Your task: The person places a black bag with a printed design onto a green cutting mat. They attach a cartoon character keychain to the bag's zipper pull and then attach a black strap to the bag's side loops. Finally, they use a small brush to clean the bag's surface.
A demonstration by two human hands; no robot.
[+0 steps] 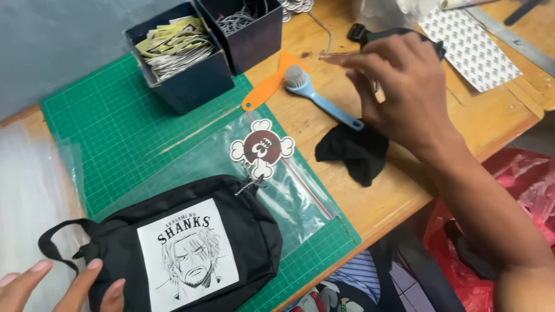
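My right hand (399,86) reaches over the back of the wooden table (491,115) and pinches a thin metal ball chain (326,55) between fingertips. My left hand (55,286) rests at the bottom left, fingers spread, touching the edge of a black pouch (115,242) with a white printed portrait patch. The pouch lies on a green cutting mat (110,127). A skull-and-bones shaped charm (262,148) hangs from its zipper by a short chain and lies on a clear zip bag (300,202).
Two dark blue boxes (191,86) at the back hold paper tags and chains. An orange tool (266,86), a blue brush (315,95) and a black cloth (352,151) lie on the wood. A patterned sheet (468,46) lies at the back right, a red plastic bag (520,173) beside the table.
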